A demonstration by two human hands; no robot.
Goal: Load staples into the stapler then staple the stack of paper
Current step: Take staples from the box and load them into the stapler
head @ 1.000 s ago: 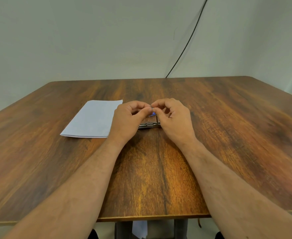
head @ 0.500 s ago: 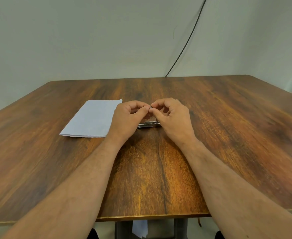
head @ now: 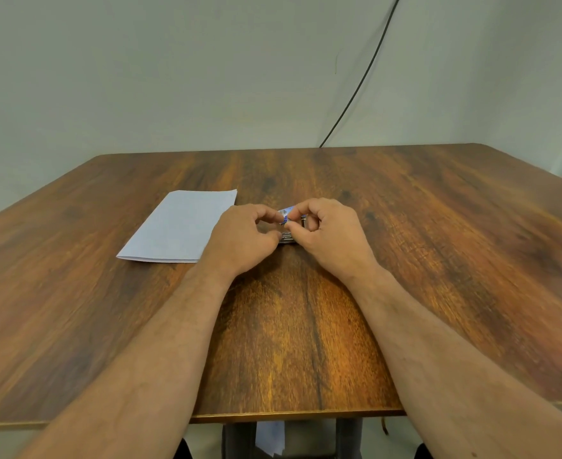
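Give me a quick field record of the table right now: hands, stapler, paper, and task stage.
left hand: curled, fingers on a small blue-and-white item, probably the staple box
right hand: pinches the same item from the other side
stapler: metal part on the table under the hands, mostly hidden; open or closed cannot be told
paper stack: flat, left of the hands, apart from the stapler
background: black cable on the wall
task stage: loading not finished; paper not yet stapled

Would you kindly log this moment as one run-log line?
step: loading staples | both hands pinch small blue staple box | left hand | right hand | stapler beneath | paper stack unstapled
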